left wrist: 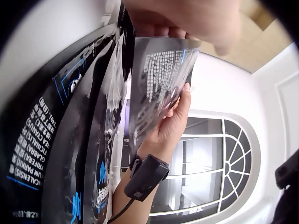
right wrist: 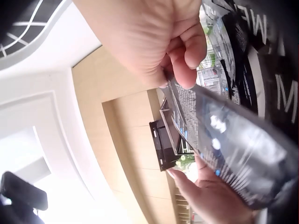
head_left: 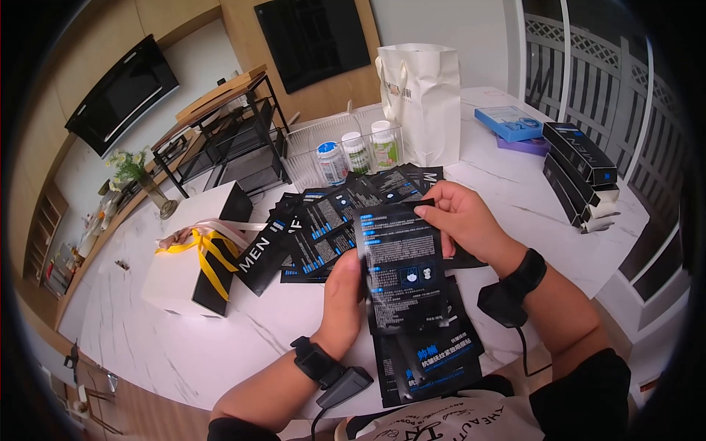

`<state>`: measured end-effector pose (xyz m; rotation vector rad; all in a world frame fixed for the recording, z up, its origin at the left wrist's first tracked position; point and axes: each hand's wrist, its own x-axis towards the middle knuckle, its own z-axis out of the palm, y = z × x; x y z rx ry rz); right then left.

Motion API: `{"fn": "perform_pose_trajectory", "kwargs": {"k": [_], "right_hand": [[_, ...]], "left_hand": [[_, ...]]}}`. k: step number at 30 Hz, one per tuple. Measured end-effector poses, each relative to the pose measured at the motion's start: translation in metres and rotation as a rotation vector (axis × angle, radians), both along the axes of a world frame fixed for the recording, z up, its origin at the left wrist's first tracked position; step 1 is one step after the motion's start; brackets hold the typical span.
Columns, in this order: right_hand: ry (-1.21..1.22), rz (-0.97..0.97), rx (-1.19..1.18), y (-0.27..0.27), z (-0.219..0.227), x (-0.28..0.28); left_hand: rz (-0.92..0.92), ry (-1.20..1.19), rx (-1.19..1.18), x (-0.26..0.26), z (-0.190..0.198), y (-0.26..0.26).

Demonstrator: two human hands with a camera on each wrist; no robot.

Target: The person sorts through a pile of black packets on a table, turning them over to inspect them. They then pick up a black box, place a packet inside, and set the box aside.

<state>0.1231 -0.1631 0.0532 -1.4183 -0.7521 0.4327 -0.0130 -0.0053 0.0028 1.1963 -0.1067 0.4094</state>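
Note:
A black printed sachet point(head_left: 402, 272) with white and blue text is held upright before the person's chest. The right hand point(head_left: 471, 224) pinches its top right corner between thumb and fingers, as the right wrist view also shows. At its left edge the left hand point(head_left: 342, 298) grips it, thumb along the near side and fingers behind. Below it, more black sachets point(head_left: 434, 367) with blue lettering lie overlapped near the table's front edge. Beyond the hands a wide heap of similar sachets point(head_left: 323, 220) is spread out.
A white box with yellow ribbon point(head_left: 208, 264) stands at left. Behind the heap are a clear bin point(head_left: 298, 158) with supplement bottles point(head_left: 354, 153) and a white paper bag point(head_left: 434, 110). Black boxes point(head_left: 581, 165) and a blue box point(head_left: 507, 122) sit at right on the marbled table point(head_left: 118, 338).

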Motion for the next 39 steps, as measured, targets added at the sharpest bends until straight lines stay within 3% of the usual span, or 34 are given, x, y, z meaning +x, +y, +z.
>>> {"fn": "perform_pose_trajectory", "kwargs": {"k": [2,7,14,20,24,25,35,37,39], "right_hand": [[0.002,0.024,-0.013,0.000,0.005,-0.005],[-0.046,0.149,-0.031,0.001,0.001,-0.015],[-0.131,0.058,-0.058,0.004,-0.006,-0.016],[-0.255,0.257,0.020,0.001,-0.001,-0.027],[-0.098,0.056,0.056,0.007,-0.006,-0.014],[-0.168,0.035,-0.007,0.007,-0.008,-0.012],[-0.279,0.211,0.123,0.005,-0.008,-0.019],[-0.093,0.096,0.049,0.006,-0.001,-0.021],[-0.071,0.108,0.095,0.011,-0.012,-0.016]], "left_hand": [[0.017,0.104,0.104,0.000,0.007,-0.003],[0.108,0.099,0.093,0.000,0.008,-0.007],[0.125,0.086,0.060,0.000,0.009,-0.012],[0.106,0.154,0.007,0.001,0.005,-0.006],[0.123,0.071,0.066,-0.002,0.009,-0.011],[0.119,0.061,0.094,-0.005,0.009,-0.013],[0.090,0.090,0.036,0.000,0.005,-0.008],[0.085,0.090,0.004,-0.002,0.008,-0.011],[0.101,0.080,0.034,-0.004,0.012,-0.014]]}}
